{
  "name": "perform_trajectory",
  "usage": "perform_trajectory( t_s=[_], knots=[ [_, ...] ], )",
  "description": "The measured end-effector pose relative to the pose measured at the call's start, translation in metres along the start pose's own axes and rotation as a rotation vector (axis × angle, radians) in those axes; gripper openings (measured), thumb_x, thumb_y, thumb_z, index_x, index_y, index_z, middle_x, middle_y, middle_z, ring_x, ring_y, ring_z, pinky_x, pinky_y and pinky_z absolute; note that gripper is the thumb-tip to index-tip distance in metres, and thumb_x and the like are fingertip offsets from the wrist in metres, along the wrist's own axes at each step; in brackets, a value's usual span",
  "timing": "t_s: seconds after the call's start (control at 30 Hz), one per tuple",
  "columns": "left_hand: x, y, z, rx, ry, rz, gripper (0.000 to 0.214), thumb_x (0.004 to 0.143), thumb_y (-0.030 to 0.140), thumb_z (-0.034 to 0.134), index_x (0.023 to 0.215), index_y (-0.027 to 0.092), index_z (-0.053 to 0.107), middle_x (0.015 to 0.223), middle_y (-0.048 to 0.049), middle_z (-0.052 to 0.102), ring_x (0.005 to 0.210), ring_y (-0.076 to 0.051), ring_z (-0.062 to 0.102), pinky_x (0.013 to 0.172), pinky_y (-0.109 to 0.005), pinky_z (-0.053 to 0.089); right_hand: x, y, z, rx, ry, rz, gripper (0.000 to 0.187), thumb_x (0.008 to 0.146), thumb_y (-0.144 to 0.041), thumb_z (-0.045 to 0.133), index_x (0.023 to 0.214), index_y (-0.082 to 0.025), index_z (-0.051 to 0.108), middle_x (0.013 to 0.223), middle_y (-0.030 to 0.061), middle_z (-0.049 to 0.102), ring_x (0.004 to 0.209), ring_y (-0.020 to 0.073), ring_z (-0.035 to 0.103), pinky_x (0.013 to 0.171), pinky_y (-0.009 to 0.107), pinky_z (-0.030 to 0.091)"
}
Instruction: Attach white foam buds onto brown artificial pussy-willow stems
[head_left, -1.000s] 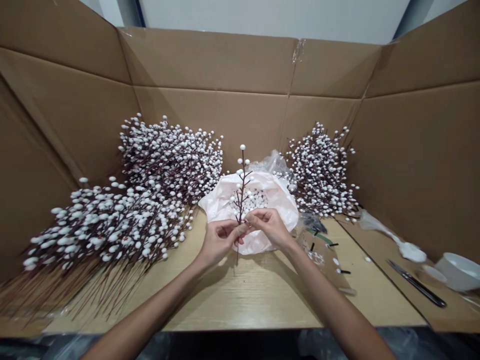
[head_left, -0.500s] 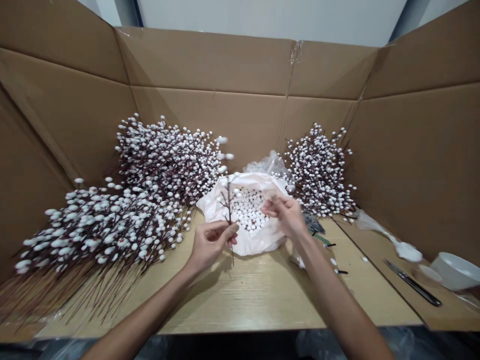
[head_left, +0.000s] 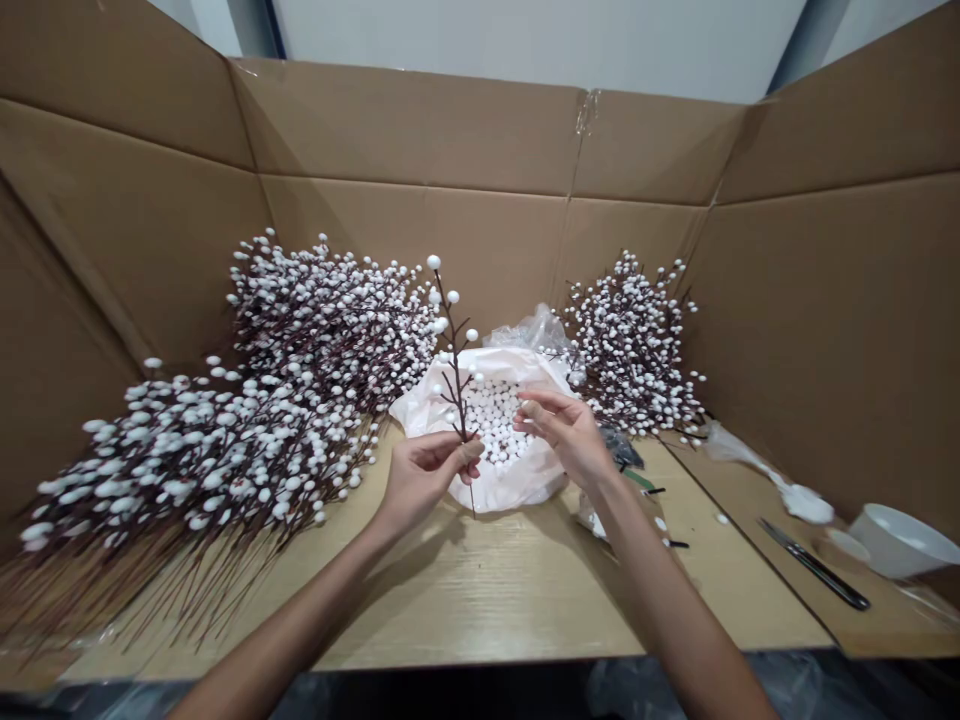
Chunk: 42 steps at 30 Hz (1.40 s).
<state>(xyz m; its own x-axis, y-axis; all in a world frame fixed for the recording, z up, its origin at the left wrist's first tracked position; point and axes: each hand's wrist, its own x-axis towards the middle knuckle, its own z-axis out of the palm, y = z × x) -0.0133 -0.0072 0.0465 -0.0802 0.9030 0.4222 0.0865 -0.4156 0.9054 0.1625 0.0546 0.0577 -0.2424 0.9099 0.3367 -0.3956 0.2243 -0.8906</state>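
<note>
My left hand pinches the lower stem of a dark brown artificial berry branch between thumb and fingers. The branch stands nearly upright, with white berries on its upper twigs and several bare twig ends lower down. To its right, my right hand hovers over an open white plastic bag with its thumb and fingertips drawn close together. Whether a small berry sits in that pinch is too unclear to see. Loose white berries fill the bag, behind and between both hands.
Finished-looking berry branches lie in a large pile at left and another bunch at back right. A black-handled knife, a white bowl and a small plastic bag lie at right. Cardboard walls enclose the table.
The branch's top, blurred before, is now sharp and leans slightly left. My right hand has shifted a little and its blur has faded. My left hand keeps its grip on the stem.
</note>
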Motion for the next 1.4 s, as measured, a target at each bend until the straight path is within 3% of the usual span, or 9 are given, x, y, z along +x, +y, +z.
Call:
perform_trajectory(
  t_s=[0.33,0.47,0.57,0.7,0.83,0.97,1.07,1.2,1.4],
  knots=[
    [-0.003,-0.005,0.000,0.151,-0.065,0.004,0.027,0.072,0.031,0.067,0.052,0.013,0.065,0.050,-0.0031,0.064,0.047,-0.012,0.057,0.045,-0.018,0.044,-0.011,-0.002,0.013,-0.400,-0.163,-0.065,0.016,0.069,-0.030,0.072,0.082,-0.020,0.074,0.086,0.0048,0.070,0.077,0.0154,0.064,0.064,0.026,0.054],
    [-0.002,-0.004,-0.001,0.157,-0.043,-0.022,0.025,0.070,0.033,0.069,0.055,0.013,0.067,0.050,-0.0034,0.064,0.047,-0.013,0.058,0.044,-0.018,0.045,-0.009,-0.002,0.011,-0.377,-0.177,-0.077,0.017,0.072,-0.030,0.069,0.084,-0.019,0.073,0.085,0.0045,0.070,0.074,0.0141,0.065,0.065,0.026,0.054],
    [0.000,-0.003,-0.001,0.142,-0.005,-0.064,0.022,0.065,0.034,0.072,0.058,0.013,0.070,0.052,-0.0035,0.067,0.048,-0.014,0.060,0.044,-0.018,0.046,-0.007,-0.008,0.002,-0.325,-0.098,-0.081,0.016,0.070,-0.030,0.070,0.080,-0.018,0.072,0.080,0.0026,0.071,0.064,0.0115,0.063,0.063,0.026,0.055],
    [0.002,0.002,-0.001,0.052,0.054,-0.171,0.020,0.052,0.032,0.080,0.063,0.016,0.073,0.055,-0.0019,0.070,0.049,-0.013,0.062,0.048,-0.016,0.050,-0.019,-0.033,-0.038,-0.390,0.086,-0.088,0.020,0.066,-0.031,0.072,0.082,-0.019,0.069,0.078,0.0018,0.070,0.064,0.0123,0.065,0.066,0.027,0.056],
    [0.003,0.008,0.002,-0.016,0.087,-0.254,0.025,0.041,0.030,0.084,0.061,0.018,0.074,0.054,-0.0005,0.070,0.046,-0.011,0.061,0.048,-0.013,0.051,-0.057,-0.081,-0.102,-0.685,0.461,-0.055,0.021,0.070,-0.035,0.068,0.082,-0.018,0.067,0.083,0.0033,0.071,0.076,0.0150,0.067,0.074,0.027,0.054],
    [0.001,0.011,0.007,-0.035,0.062,-0.276,0.026,0.039,0.030,0.085,0.058,0.018,0.073,0.050,-0.0003,0.069,0.043,-0.011,0.060,0.046,-0.013,0.050,-0.100,-0.130,-0.175,-0.861,0.789,-0.005,0.018,0.069,-0.032,0.067,0.071,-0.014,0.063,0.063,0.0064,0.067,0.054,0.0134,0.061,0.054,0.024,0.049],
    [0.002,0.010,0.010,-0.018,0.008,-0.230,0.022,0.044,0.032,0.083,0.058,0.018,0.073,0.049,-0.0006,0.068,0.043,-0.012,0.059,0.045,-0.015,0.051,-0.123,-0.153,-0.216,-1.099,1.000,0.138,0.011,0.066,-0.022,0.066,0.060,-0.013,0.062,0.049,0.0035,0.060,0.042,0.0115,0.051,0.044,0.024,0.038],
    [0.006,0.011,0.019,0.006,-0.094,-0.135,0.020,0.053,0.034,0.080,0.059,0.016,0.072,0.052,-0.0022,0.068,0.045,-0.013,0.061,0.045,-0.018,0.052,-0.140,-0.165,-0.235,-1.276,1.011,0.321,0.013,0.059,-0.014,0.068,0.047,-0.013,0.063,0.036,0.0020,0.052,0.039,0.0139,0.047,0.045,0.027,0.032],
    [0.009,0.033,0.040,-0.043,-0.092,-0.112,0.020,0.052,0.030,0.079,0.061,0.014,0.070,0.050,-0.0030,0.068,0.044,-0.016,0.063,0.045,-0.022,0.054,-0.135,-0.166,-0.222,-1.450,0.969,0.367,0.020,0.065,-0.024,0.065,0.047,-0.015,0.066,0.047,0.0091,0.062,0.056,0.0236,0.060,0.050,0.030,0.035]
  ],
)
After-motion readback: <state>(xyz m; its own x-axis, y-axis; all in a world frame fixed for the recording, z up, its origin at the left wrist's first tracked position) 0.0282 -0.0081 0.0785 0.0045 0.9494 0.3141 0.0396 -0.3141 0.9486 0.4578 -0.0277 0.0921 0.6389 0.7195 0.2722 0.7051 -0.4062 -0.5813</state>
